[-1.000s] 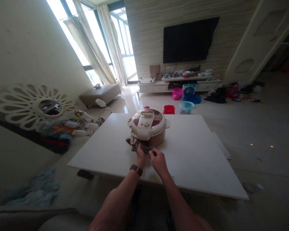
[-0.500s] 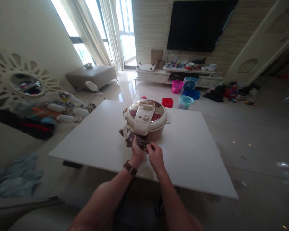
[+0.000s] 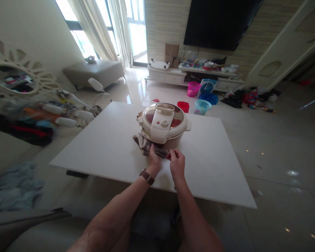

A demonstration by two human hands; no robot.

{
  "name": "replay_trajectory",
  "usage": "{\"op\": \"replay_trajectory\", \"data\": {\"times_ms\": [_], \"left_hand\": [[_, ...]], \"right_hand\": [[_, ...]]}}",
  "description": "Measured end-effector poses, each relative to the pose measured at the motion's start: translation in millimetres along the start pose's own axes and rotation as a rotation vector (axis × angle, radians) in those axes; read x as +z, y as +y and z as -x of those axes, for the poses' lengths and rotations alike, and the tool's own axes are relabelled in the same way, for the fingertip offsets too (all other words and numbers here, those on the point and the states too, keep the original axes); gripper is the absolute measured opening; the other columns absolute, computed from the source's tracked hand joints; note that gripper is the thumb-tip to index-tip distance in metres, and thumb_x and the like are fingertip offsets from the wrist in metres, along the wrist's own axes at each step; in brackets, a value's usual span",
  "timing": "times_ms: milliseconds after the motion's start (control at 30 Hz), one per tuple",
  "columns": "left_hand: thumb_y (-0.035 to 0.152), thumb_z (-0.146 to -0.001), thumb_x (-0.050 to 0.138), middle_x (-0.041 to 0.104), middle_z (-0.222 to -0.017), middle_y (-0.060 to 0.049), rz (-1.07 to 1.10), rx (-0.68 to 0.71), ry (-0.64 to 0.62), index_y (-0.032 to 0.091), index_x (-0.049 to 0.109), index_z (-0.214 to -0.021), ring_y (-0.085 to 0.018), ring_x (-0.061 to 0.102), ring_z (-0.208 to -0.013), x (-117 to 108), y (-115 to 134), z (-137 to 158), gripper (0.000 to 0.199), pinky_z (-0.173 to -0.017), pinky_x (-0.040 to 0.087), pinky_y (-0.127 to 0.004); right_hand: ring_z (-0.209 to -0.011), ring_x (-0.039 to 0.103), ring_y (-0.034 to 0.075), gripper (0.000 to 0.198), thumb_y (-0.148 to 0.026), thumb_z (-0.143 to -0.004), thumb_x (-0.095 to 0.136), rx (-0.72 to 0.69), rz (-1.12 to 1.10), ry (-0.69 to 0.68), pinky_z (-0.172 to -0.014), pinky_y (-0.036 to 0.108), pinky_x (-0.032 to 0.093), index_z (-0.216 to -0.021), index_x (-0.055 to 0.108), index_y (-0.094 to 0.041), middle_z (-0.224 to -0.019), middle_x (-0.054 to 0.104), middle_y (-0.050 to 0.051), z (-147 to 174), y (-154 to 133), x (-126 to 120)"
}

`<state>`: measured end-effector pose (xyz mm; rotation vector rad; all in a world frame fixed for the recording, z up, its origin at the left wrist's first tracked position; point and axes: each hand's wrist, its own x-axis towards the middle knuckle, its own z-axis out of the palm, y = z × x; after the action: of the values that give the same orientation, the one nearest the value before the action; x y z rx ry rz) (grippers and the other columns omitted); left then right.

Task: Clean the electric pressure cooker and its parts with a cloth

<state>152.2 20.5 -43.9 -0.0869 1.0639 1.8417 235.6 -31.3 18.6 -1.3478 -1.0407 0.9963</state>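
A cream pressure cooker [image 3: 162, 126] with a shiny lid and a top handle stands on the white table [image 3: 99, 150]. In front of its base is a bunched, brown patterned cloth [image 3: 144, 145]. My left hand [image 3: 154, 159], with a brown watch on the wrist, is closed around the cloth from the near side. The fingertips of my right hand [image 3: 177, 162] pinch the cloth's right end, close to the cooker's lower front. The cloth partly covers the left fingers.
Beyond the table stand a red bin [image 3: 183, 106], a light blue basket [image 3: 202, 106] and a pink basket [image 3: 193, 89] on the floor. A low cabinet [image 3: 165, 76] runs along the far wall. A grey bench [image 3: 94, 73] is by the window.
The view has tilted down and shifted a little. Both hands have moved slightly right along with the cloth, still gripping it. The cooker stays on the table.
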Motion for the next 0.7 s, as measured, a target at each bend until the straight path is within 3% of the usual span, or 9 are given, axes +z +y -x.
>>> {"op": "replay_trajectory", "data": {"times_ms": [133,400,700], "left_hand": [[0.031,-0.1,0.063,0.082,-0.106,-0.005,-0.03,-0.029,-0.017,0.018,0.077,-0.098,-0.018,0.076,-0.105,-6.2,-3.8,8.9,0.019,-0.097,0.058,-0.03],[0.032,-0.108,0.041,0.083,-0.105,-0.006,0.085,-0.026,-0.06,0.019,0.076,-0.099,-0.018,0.075,-0.1,26.6,39.8,-30.1,0.039,-0.099,0.056,-0.031],[0.035,-0.1,0.059,0.08,-0.097,-0.004,0.13,-0.106,-0.091,0.018,0.076,-0.098,-0.018,0.075,-0.093,-0.4,24.6,19.3,0.024,-0.091,0.056,-0.03]], "right_hand": [[-0.062,0.052,0.017,0.035,-0.048,-0.087,0.058,-0.024,-0.039,0.098,-0.063,0.032,0.039,-0.061,0.056,-0.025,-0.058,0.057,-0.002,-7.9,-0.7,4.7],[-0.062,0.052,0.016,0.035,-0.048,-0.086,0.059,-0.024,-0.045,0.083,-0.064,0.032,0.04,-0.061,0.056,-0.025,-0.058,0.057,-0.002,-12.8,7.6,14.6],[-0.059,0.051,0.016,0.034,-0.048,-0.083,0.061,-0.018,-0.076,0.105,-0.061,0.031,0.04,-0.059,0.056,-0.025,-0.056,0.056,-0.003,-19.3,5.4,14.2]]}}
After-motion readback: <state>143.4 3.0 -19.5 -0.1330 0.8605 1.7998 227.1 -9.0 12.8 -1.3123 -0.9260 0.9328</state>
